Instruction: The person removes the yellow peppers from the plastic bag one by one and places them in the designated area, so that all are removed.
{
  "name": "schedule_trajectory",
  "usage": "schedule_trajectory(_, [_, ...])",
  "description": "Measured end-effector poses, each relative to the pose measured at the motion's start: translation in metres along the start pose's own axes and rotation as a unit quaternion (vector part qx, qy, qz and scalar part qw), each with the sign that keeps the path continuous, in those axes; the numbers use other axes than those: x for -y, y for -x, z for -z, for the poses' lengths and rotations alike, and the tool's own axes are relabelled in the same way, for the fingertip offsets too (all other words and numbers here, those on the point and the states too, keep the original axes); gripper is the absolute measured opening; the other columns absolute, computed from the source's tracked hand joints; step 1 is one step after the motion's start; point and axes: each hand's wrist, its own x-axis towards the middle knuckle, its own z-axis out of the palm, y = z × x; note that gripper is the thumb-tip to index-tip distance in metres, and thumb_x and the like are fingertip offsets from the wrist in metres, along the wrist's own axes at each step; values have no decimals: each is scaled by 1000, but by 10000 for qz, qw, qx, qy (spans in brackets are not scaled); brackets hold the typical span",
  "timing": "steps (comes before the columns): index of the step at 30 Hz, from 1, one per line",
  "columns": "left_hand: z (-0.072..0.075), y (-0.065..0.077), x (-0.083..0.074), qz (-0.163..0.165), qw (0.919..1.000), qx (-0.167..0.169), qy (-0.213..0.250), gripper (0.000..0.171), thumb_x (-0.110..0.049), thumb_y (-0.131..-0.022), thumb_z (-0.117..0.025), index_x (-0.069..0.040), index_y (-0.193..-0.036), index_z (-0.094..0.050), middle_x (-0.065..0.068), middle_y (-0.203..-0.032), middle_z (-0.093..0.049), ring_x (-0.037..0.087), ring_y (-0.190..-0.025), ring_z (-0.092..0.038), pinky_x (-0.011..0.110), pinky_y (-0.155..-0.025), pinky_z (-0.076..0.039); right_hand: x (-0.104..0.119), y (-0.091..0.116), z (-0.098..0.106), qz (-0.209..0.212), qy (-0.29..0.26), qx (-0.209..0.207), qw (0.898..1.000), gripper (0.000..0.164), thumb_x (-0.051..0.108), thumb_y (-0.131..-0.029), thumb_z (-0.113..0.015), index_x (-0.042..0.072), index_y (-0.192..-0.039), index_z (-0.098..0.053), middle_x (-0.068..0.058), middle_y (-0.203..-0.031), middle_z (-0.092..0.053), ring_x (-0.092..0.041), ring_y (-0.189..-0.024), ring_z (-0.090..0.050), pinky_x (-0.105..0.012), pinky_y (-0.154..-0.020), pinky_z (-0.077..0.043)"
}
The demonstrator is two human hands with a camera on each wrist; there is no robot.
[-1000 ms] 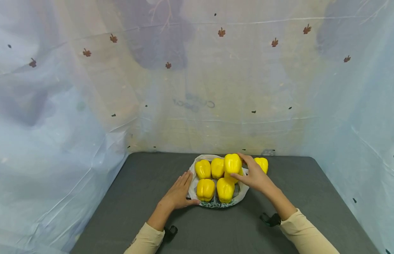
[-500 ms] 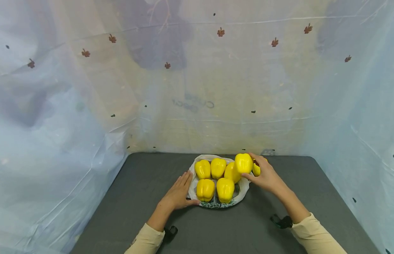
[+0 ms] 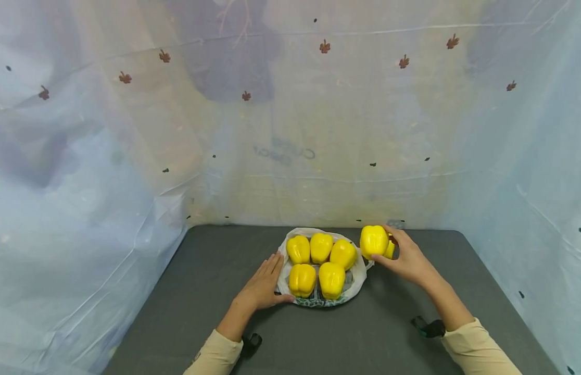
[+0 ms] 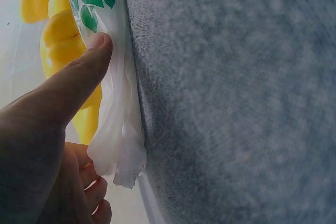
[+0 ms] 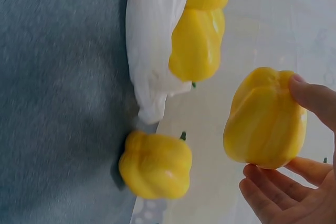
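My right hand (image 3: pixel 407 260) holds a yellow bell pepper (image 3: pixel 374 241) between thumb and fingers, raised off the table to the right of a white plastic bag (image 3: pixel 360 281). The bag has its mouth rolled open and a green leaf print (image 4: pixel 90 11). Several yellow bell peppers sit in it, such as one at the front (image 3: pixel 331 281). My left hand (image 3: pixel 260 286) rests against the bag's left side, fingers straight, with the thumb (image 4: pixel 94 51) on its front. Another yellow bell pepper (image 5: pixel 156 165) lies on the table beside the bag, mostly hidden behind the held one in the head view.
A dark grey table (image 3: pixel 215 271) bears everything. Pale printed plastic sheeting (image 3: pixel 290 130) hangs behind it and along both sides. Black straps (image 3: pixel 428 328) show at the wrists.
My right hand has carried the bell pepper rightward, from over the bag to beyond its right rim. The left hand has stayed against the bag.
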Motion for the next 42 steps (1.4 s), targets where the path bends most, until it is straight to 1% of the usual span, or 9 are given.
schedule_trajectory(6, [0, 0, 0, 2, 10000, 12, -5, 120, -64, -92, -77, 0, -171, -15, 18, -179, -10, 35, -166, -12, 52, -135, -15, -9, 4, 9, -35, 11, 11, 10000, 95, 33, -95, -86, -4, -165, -34, -33, -156, -42, -54, -139, -49, -67, -114, -46])
schedule_trajectory(15, [-1, 0, 1, -15, 10000, 22, 6, 120, -64, -92, -78, 0, -171, -15, 18, -179, -9, 35, -166, -12, 52, -134, -16, -26, 7, 18, -12, 89, -68, 9999, 92, 27, -95, -86, -7, -163, -34, -34, -153, -44, -55, -139, -48, -67, -114, -45])
schedule_trajectory(23, [-1, 0, 1, -37, 10000, -10, 15, 120, -64, -92, -78, 1, -171, -16, 19, -179, -10, 36, -166, -13, 53, -134, -17, -45, 8, 26, -171, 115, 10, 9998, 93, 27, -95, -86, -8, -163, -33, -35, -152, -43, -55, -139, -47, -68, -115, -44])
schedule_trajectory(31, [2, 1, -2, -62, 10000, -2, 12, 119, -63, -92, -78, 2, -171, -16, 20, -179, -10, 37, -166, -13, 53, -134, -17, -59, 8, 32, -376, 136, 7, 9992, 98, 37, -96, -84, -7, -165, -30, -36, -153, -40, -58, -139, -45, -70, -115, -43])
schedule_trajectory(42, [0, 0, 0, -42, 10000, 33, -70, 120, -65, -92, -77, 0, -171, -15, 19, -179, -9, 36, -166, -12, 52, -134, -17, -76, 9, 36, -511, 146, -5, 9986, 98, 36, -97, -83, -10, -164, -27, -40, -155, -36, -60, -138, -44, -71, -114, -43])
